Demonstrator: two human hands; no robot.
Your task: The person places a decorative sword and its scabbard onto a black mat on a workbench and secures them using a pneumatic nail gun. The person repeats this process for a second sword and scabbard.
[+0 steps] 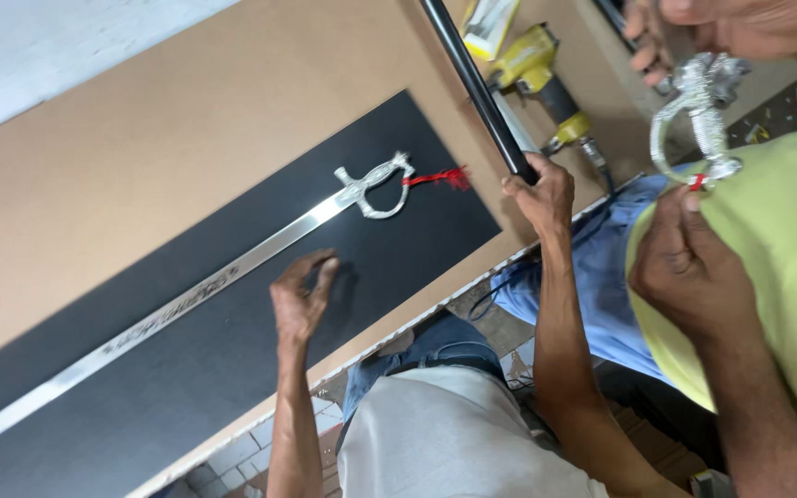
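Note:
A long silver sword [232, 269] with an ornate guard and a red tassel [437, 177] lies diagonally on a black fabric panel [232, 369]. My left hand [302, 297] hovers just below the blade's middle, with its fingers loosely curled and nothing in them. At the panel's right corner, my right hand [539, 189] grips the lower end of a black tube-like scabbard [472, 78] that runs up out of view. A co-worker in a yellow-green shirt holds a second silver sword hilt [701, 115] in both hands [684, 267] at the right.
The black panel rests on a brown board [140, 157] serving as a work surface. A yellow pneumatic nail gun [539, 66] with its hose lies near the scabbard at the top. The board's front edge runs diagonally past my knees, above a tiled floor [232, 456].

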